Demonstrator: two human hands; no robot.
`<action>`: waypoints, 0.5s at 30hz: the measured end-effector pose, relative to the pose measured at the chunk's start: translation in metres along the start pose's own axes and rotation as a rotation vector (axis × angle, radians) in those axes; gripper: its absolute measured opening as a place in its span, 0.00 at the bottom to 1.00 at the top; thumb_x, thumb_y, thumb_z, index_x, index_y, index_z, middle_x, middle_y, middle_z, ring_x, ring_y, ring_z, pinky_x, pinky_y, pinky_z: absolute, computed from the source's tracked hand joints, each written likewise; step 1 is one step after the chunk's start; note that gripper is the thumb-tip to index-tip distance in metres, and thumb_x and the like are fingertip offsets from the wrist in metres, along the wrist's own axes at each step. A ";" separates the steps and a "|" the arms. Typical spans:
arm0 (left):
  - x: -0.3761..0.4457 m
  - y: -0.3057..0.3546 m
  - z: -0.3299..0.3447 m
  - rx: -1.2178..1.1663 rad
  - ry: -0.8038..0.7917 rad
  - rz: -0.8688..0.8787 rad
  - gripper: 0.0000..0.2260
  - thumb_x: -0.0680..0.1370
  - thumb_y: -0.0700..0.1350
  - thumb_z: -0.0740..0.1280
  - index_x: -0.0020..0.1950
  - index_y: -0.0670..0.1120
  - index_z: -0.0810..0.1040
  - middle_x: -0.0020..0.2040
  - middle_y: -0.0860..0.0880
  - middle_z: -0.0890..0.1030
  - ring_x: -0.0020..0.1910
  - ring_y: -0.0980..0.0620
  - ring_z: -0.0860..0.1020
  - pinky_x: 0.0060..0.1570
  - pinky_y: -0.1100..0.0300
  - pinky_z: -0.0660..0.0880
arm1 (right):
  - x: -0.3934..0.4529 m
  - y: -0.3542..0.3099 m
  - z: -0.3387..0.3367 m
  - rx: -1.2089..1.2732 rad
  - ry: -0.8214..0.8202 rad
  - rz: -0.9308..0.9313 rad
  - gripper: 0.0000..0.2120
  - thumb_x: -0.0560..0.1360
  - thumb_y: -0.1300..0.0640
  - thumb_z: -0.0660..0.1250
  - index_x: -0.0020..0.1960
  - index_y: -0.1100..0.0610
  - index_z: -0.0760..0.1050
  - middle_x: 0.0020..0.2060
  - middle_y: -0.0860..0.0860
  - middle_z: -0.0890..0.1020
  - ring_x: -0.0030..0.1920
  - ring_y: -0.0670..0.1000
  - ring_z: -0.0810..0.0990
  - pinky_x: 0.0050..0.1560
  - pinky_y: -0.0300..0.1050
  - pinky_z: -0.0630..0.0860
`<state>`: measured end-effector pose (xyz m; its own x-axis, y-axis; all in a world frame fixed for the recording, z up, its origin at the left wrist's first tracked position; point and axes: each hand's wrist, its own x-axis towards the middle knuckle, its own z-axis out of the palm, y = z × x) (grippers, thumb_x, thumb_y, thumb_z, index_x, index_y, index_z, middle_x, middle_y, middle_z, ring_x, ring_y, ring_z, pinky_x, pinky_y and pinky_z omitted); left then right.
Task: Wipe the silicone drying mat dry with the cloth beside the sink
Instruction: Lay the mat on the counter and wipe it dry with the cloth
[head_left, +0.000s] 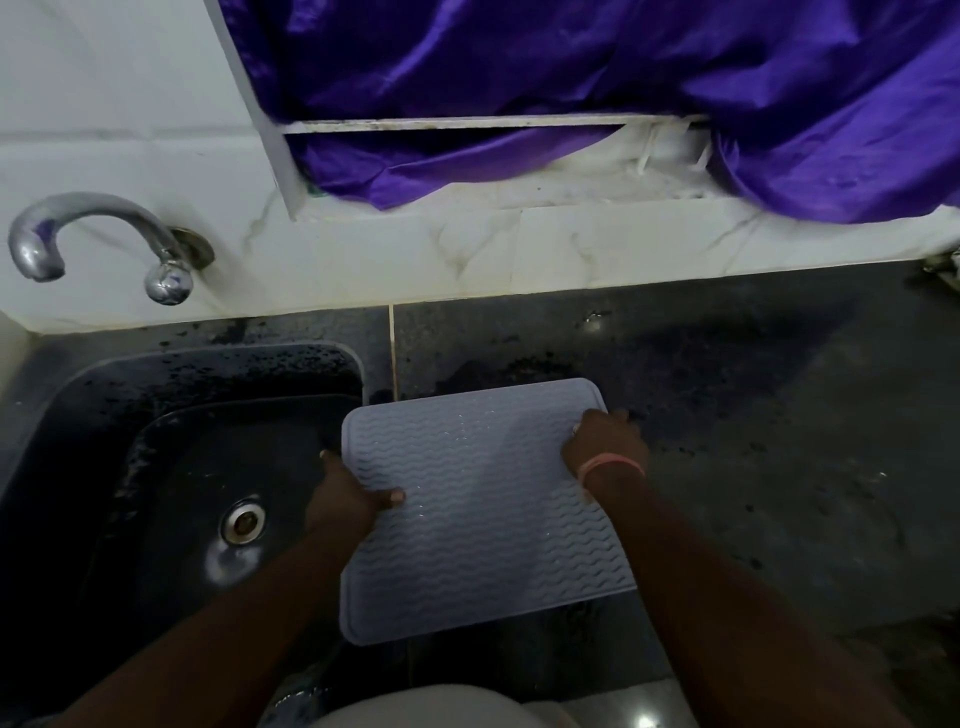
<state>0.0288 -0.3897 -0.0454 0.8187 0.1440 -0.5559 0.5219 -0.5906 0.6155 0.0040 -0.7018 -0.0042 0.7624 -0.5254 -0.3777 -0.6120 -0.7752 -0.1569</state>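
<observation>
Head view, mat: the grey silicone drying mat (483, 509) is being held by both side edges; it is lying partly over the dark bench (753, 415) and partly over the right rim of the sink (156, 467). Wavy ridges and small water drops are being shown on its upper face.

Head view, left hand: the left hand (343, 501) is gripping the mat's left edge, the thumb being laid on top and the fingers being tucked under.

Head view, right hand: the right hand (605, 441) is clasping the mat's right edge near the far corner, the fingers being curled over it. A pink band (610, 465) is being worn at that wrist.

Head view, sink: the dark basin is being seen wet, with a metal drain (242, 521) in its floor and a chrome tap (104, 239) being fixed to the white tiled wall above.

Head view, bench: wet patches are being shown behind the mat.

Head view, wall: a purple cloth (623, 78) is hanging over a white ledge behind the bench.
</observation>
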 end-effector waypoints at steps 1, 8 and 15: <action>0.000 0.001 -0.001 0.006 -0.004 -0.002 0.60 0.66 0.47 0.82 0.82 0.44 0.40 0.77 0.38 0.66 0.72 0.37 0.69 0.67 0.43 0.69 | -0.001 -0.004 0.000 -0.002 -0.005 0.000 0.19 0.76 0.50 0.64 0.65 0.55 0.73 0.73 0.60 0.65 0.70 0.62 0.66 0.63 0.58 0.72; -0.001 0.000 -0.002 0.023 -0.018 -0.003 0.60 0.67 0.49 0.82 0.82 0.45 0.40 0.78 0.39 0.65 0.74 0.37 0.68 0.68 0.43 0.68 | -0.022 -0.031 0.029 0.022 0.069 -0.107 0.16 0.75 0.55 0.63 0.62 0.55 0.75 0.66 0.56 0.70 0.63 0.58 0.70 0.57 0.51 0.73; -0.004 0.000 -0.006 -0.017 -0.042 -0.008 0.60 0.67 0.49 0.82 0.82 0.46 0.40 0.79 0.40 0.63 0.75 0.38 0.66 0.69 0.43 0.67 | -0.040 -0.068 0.046 -0.003 0.051 -0.207 0.16 0.74 0.55 0.64 0.62 0.55 0.75 0.62 0.56 0.71 0.61 0.57 0.71 0.52 0.49 0.74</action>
<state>0.0269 -0.3852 -0.0396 0.8040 0.1145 -0.5835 0.5323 -0.5760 0.6204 0.0052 -0.6118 -0.0207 0.8818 -0.3716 -0.2906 -0.4402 -0.8695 -0.2239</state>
